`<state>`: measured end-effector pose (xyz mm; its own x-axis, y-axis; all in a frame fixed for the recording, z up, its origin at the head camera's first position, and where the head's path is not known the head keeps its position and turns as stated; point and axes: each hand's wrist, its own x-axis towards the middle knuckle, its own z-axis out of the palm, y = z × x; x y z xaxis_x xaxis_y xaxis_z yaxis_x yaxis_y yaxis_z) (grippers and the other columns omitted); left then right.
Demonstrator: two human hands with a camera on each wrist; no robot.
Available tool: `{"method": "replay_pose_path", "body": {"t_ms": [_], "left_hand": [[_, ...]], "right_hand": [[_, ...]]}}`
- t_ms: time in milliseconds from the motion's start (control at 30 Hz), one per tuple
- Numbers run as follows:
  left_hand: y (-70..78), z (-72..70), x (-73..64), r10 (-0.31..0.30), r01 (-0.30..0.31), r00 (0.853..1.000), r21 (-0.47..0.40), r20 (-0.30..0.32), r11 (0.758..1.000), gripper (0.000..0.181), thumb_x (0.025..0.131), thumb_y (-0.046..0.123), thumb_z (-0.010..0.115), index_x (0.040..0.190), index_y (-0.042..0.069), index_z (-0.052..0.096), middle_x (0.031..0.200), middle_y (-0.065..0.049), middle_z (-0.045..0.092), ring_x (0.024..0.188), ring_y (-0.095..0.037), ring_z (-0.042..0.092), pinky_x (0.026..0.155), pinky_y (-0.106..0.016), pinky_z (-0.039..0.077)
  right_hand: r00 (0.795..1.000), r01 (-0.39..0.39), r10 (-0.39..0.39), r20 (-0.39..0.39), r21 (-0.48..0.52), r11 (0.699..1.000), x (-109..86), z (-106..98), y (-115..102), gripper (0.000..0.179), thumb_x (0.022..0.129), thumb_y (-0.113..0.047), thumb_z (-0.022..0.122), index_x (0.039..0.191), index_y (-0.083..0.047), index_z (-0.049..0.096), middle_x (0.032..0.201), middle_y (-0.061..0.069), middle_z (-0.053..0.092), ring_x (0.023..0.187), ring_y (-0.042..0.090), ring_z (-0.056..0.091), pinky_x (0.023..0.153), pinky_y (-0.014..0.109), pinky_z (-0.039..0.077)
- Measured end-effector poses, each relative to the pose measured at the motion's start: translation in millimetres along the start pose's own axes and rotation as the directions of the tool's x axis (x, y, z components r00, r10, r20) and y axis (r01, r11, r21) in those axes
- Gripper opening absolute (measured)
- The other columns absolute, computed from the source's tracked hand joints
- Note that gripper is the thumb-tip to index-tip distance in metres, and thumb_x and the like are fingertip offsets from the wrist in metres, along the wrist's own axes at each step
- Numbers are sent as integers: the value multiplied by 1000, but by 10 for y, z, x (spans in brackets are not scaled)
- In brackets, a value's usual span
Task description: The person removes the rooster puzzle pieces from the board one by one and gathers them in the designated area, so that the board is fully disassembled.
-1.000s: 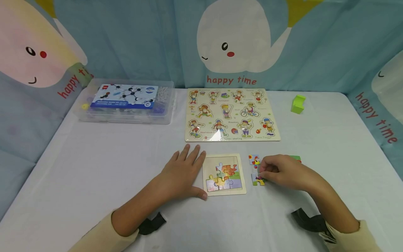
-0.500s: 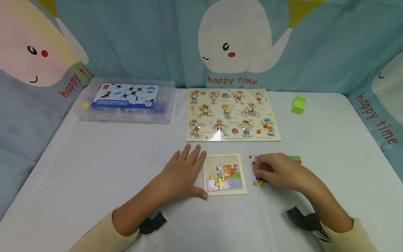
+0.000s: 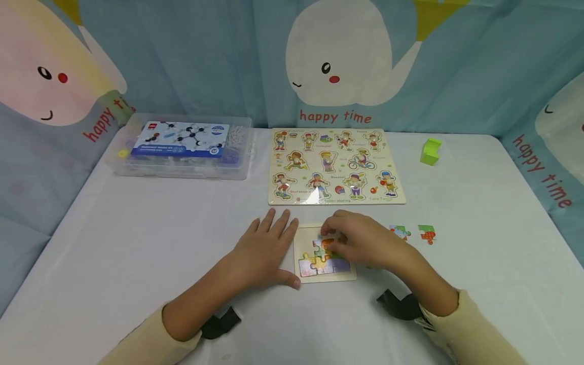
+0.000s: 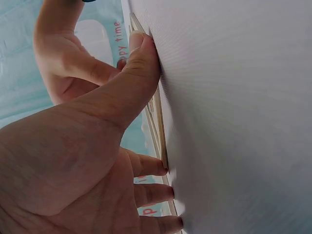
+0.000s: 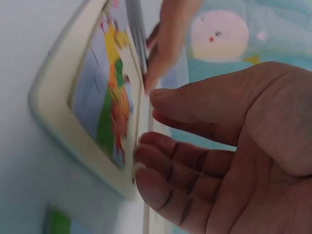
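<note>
A small square wooden jigsaw board [image 3: 297,235] lies on the white table, part of its picture filled with colourful pieces. My left hand [image 3: 264,253] rests along its left side, fingers spread, thumb at the lower left corner. In the left wrist view the thumb [image 4: 141,63] presses the board's edge. My right hand [image 3: 360,238] is over the board's upper right part, fingers curled and thumb towards the fingertips; I cannot tell whether a piece is between them. Two loose jigsaw pieces, one blue-green [image 3: 400,232] and one green and red [image 3: 427,234], lie to the right.
Behind the small board lies a larger peg puzzle [image 3: 337,165] with sports figures. A clear plastic case [image 3: 182,170] with a blue label stands at the back left. A bright green block [image 3: 430,152] sits at the back right. A whale-patterned curtain [image 3: 205,61] encloses the table.
My right hand has moved left from the loose pieces to above the small board, uncovering the blue-green piece and covering the left ones. My left hand has stayed in place.
</note>
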<state>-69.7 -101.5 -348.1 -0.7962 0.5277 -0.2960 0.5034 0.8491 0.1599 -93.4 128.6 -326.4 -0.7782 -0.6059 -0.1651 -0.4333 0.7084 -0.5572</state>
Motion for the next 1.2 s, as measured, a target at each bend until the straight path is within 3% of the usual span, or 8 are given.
{"method": "replay_pose_path", "body": {"t_ms": [267,733,967,1200], "left_hand": [[7,-19,-8,9,-9,1000,-1,4,1000,118,71,73,75,157,4,31,163,-19,21,148,-46,16,112,-62,27],[6,-28,-8,-1,1,1000,2,19,1000,119,71,74,74,157,5,30,164,-18,20,148,-45,15,112,-61,26],[1,-19,-6,3,-3,1000,9,13,1000,119,71,75,73,157,4,31,163,-19,21,148,-46,16,112,-62,26],[-3,-17,-10,5,-5,1000,7,9,1000,119,71,75,73,157,4,31,163,-19,21,148,-46,16,112,-62,26]], "right_hand": [[994,-88,92,53,-86,992,83,137,-103,44,74,-25,91,109,-12,68,91,-6,58,80,12,53,70,27,48],[992,-116,117,37,-36,993,77,168,-105,49,69,-23,94,102,-12,60,87,-5,54,76,13,53,66,29,48],[995,-94,94,20,2,996,49,137,-111,39,78,-14,88,102,-12,58,85,-6,55,75,13,53,66,30,49],[1000,1,-1,-2,59,998,12,58,-69,21,88,-4,75,93,-13,56,73,-8,57,66,10,52,62,30,48]]}}
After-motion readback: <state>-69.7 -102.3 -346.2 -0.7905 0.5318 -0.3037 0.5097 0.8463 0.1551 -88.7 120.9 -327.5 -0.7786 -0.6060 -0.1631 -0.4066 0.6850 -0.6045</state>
